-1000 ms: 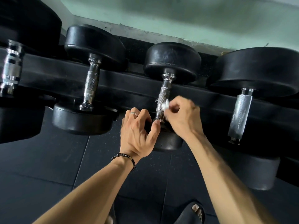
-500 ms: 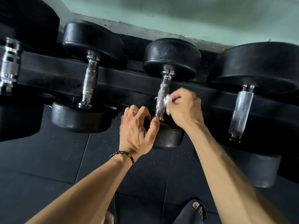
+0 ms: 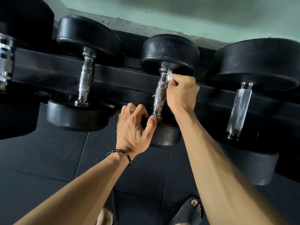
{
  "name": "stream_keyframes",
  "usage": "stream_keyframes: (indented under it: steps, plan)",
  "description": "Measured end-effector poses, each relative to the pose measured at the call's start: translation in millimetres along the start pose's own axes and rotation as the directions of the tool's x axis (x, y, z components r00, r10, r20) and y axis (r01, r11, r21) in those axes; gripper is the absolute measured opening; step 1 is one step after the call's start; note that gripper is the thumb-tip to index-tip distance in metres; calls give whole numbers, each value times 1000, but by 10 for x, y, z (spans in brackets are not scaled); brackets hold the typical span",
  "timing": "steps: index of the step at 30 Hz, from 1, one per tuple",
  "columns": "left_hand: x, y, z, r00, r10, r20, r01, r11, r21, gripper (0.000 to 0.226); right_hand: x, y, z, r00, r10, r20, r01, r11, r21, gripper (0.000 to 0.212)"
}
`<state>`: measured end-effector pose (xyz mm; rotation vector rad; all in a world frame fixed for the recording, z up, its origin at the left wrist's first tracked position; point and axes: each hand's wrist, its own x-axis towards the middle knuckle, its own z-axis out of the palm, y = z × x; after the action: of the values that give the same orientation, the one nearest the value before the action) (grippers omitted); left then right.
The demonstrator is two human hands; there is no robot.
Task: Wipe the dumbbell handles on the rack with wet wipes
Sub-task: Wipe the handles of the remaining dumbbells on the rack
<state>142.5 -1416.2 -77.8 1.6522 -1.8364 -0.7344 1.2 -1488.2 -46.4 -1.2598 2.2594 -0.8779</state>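
Observation:
Several black dumbbells lie across a black rack [image 3: 48, 70]. The middle one has a knurled chrome handle [image 3: 159, 93]. My right hand [image 3: 181, 93] pinches a small white wet wipe [image 3: 169, 77] against the far end of that handle, just under the far weight head [image 3: 168, 51]. My left hand [image 3: 134, 127] grips the near weight head [image 3: 165, 137] of the same dumbbell, thumb at the near end of the handle.
To the left lies another dumbbell with a chrome handle [image 3: 86, 82], and a larger one with a thick handle [image 3: 238, 109] to the right. A big dumbbell [image 3: 4, 64] is cut off at the far left. A green wall sits behind; dark rubber floor [image 3: 48, 159] and my sandalled foot [image 3: 190, 208] below.
My right hand has slid the wipe along the middle handle from its near end up to the far end. My left hand has stayed on the near weight head.

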Motion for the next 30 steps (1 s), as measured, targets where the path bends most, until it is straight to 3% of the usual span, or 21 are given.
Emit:
stream_keyframes:
  steps: [5,11,14,16,17,22,27,30]
  plan:
    - [2,17,-12,1000,0,5,1,1000,-5,45,-416,194,-208,953,34,302,-25,999,-31,36]
    - [5,7,-7,1000,-2,5,2,1000,-1,48,29,-17,-37,999,26,28,-27,999,28,42]
    - [6,14,-6,1000,-9,11,9,1000,-6,48,-157,117,-153,962,102,252,-95,995,-39,43]
    - [5,17,-7,1000,-6,7,6,1000,-5,48,-306,185,-281,864,164,476,-120,985,-122,40]
    - [4,11,-4,1000,-6,6,6,1000,-5,48,-293,186,-299,838,181,514,-124,982,-143,36]
    - [4,4,10,1000,-9,5,9,1000,-10,48,-47,74,-160,916,252,313,-303,945,125,20]
    - [5,-1,4,1000,-2,-6,2,1000,-5,47,-329,166,-253,859,236,454,-261,965,-8,22]
    - [2,-12,13,1000,-13,-2,13,1000,-3,47,-24,89,-109,959,159,234,-176,983,55,18]
